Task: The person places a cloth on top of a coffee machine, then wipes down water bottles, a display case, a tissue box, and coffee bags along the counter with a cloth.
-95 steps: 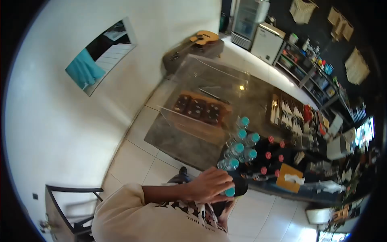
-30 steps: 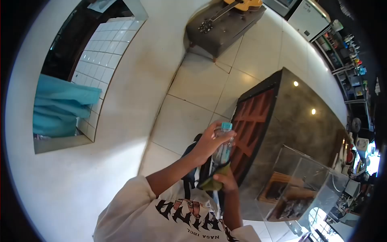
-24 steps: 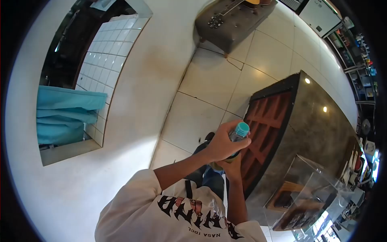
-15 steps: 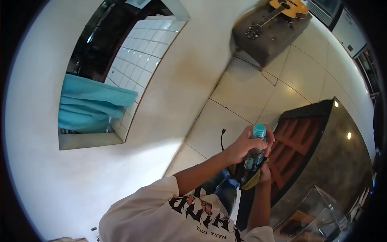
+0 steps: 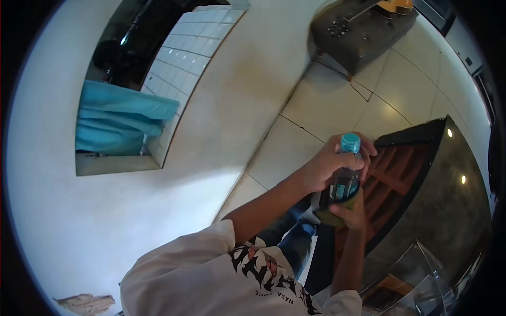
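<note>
A clear plastic bottle (image 5: 345, 176) with a turquoise cap (image 5: 350, 141) and a turquoise label stands nearly upright in front of me. My left hand (image 5: 337, 163) is wrapped round its upper part, just below the cap, thumb across the front. Lower down, my right hand (image 5: 352, 210) grips an olive-green and dark pouch-like piece (image 5: 333, 215) around the bottle's bottom, with the thumb over its front. The bottle's base is hidden inside or behind that piece; I cannot tell which.
A dark counter (image 5: 443, 184) with reddish-brown shelving (image 5: 392, 174) stands close on the right. Below right is a clear acrylic box (image 5: 416, 284). A dark padded bench (image 5: 358, 37) holds a guitar (image 5: 395, 6). The white wall's opening has a turquoise cloth (image 5: 121, 118).
The bottle and both hands have moved up and slightly right in view. My right thumb now lies across the front of the olive piece, which shows more of its surface. The surroundings have shifted.
</note>
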`<state>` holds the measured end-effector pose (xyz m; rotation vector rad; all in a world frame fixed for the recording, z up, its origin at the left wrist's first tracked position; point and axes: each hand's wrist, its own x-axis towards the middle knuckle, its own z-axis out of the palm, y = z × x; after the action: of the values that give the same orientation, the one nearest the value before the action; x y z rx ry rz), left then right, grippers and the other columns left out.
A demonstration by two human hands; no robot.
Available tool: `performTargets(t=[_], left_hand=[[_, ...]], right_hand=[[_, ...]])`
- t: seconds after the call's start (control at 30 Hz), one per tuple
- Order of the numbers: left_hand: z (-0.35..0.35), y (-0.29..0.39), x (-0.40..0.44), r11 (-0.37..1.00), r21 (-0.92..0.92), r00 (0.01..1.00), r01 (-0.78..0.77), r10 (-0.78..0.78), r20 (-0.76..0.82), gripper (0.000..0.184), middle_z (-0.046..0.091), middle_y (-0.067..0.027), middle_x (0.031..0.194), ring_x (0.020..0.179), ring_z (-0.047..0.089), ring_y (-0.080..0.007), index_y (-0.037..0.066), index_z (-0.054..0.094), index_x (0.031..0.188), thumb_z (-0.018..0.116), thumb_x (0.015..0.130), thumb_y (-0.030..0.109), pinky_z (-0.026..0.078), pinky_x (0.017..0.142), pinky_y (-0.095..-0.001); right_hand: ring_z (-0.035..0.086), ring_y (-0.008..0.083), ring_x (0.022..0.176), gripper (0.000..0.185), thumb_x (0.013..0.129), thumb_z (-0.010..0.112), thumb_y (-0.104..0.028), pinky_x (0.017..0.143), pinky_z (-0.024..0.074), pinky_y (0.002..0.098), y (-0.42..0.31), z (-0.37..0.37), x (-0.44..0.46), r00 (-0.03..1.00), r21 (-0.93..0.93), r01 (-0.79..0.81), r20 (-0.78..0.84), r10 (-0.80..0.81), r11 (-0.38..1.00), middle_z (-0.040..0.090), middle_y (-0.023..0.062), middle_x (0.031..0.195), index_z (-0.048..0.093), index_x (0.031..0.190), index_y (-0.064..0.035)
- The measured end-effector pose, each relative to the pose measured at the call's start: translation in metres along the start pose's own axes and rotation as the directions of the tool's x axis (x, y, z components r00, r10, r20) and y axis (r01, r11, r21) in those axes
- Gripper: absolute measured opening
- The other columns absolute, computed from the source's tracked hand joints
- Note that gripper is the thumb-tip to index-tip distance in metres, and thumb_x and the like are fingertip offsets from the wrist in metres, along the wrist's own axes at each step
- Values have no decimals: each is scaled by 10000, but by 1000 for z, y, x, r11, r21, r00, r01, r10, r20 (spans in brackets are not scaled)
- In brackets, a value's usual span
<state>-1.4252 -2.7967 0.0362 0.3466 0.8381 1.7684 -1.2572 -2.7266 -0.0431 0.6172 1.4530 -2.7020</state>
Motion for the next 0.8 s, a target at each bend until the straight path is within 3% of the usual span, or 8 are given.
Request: performTargets(t=[0.1, 0.23, 0.37, 0.43, 0.5, 0.67, 0.73, 0.8], left_hand=[[-6, -9, 1, 965, -256, 921, 61, 44, 387, 391, 609, -96, 803, 733, 613, -190, -4, 561, 1099, 659, 767, 178, 491, 683, -323], [17, -3, 5, 997, 69, 999, -25, 22, 33, 357, 613, -91, 802, 728, 619, -169, -3, 557, 1096, 666, 796, 157, 492, 677, -306], [29, -16, 12, 922, 331, 818, -200, 343, -461, 120, 583, -25, 729, 667, 577, -102, 29, 564, 947, 624, 864, 91, 464, 635, -260], [23, -27, 10, 906, 356, 769, -228, 392, -505, 83, 575, -13, 730, 666, 564, -86, 38, 561, 890, 621, 869, 92, 455, 631, -259], [15, -31, 4, 906, 388, 809, -170, 353, -470, 123, 604, -38, 796, 740, 608, -121, 30, 563, 954, 621, 877, 106, 479, 686, -278], [-5, -25, -1, 983, 104, 941, -148, 173, -290, 156, 599, -75, 775, 704, 617, -171, 16, 570, 935, 609, 818, 111, 493, 673, -315], [-11, -30, 0, 954, -298, 1000, -23, 17, -24, 175, 597, -98, 763, 693, 621, -192, 0, 569, 924, 605, 804, 122, 502, 659, -341], [-5, -28, 3, 982, -188, 997, -31, 18, -69, 188, 596, -100, 761, 687, 621, -192, -6, 568, 935, 606, 810, 129, 502, 646, -337]], right_hand=[[585, 176, 1056, 774, 644, 872, -204, 896, 475, 314, -3, 2, -13, 983, 399, -13, 175, -63, 917, 598, 78, 1153, 484, 1285, -11], [567, 196, 1114, 790, 679, 854, -252, 933, 467, 333, 6, -8, -17, 991, 451, -39, 133, -24, 892, 585, 85, 1184, 457, 1316, -4], [572, 184, 1097, 766, 727, 814, -269, 952, 450, 334, -17, -1, 4, 995, 65, 72, -67, -68, 995, 573, 84, 1217, 430, 1329, 10], [595, 178, 1035, 689, 717, 808, -234, 911, 465, 321, -20, 9, 12, 972, -410, 92, -163, -172, 907, 601, 93, 1155, 472, 1262, 22], [606, 173, 987, 660, 701, 821, -234, 876, 475, 313, -25, 12, 15, 964, -444, 128, -156, -217, 887, 616, 92, 1101, 497, 1213, 27], [608, 174, 969, 732, 684, 850, -281, 873, 478, 312, -16, -2, 3, 997, -118, 40, -57, -47, 992, 612, 84, 1099, 479, 1241, 18], [612, 182, 969, 749, 688, 848, -274, 873, 481, 316, -11, -7, -5, 1000, 29, 13, -6, -13, 999, 609, 83, 1106, 461, 1261, 13], [618, 199, 975, 795, 691, 841, -240, 868, 492, 329, -12, -10, -10, 993, 168, -62, 107, 45, 984, 602, 84, 1123, 410, 1312, 5]])
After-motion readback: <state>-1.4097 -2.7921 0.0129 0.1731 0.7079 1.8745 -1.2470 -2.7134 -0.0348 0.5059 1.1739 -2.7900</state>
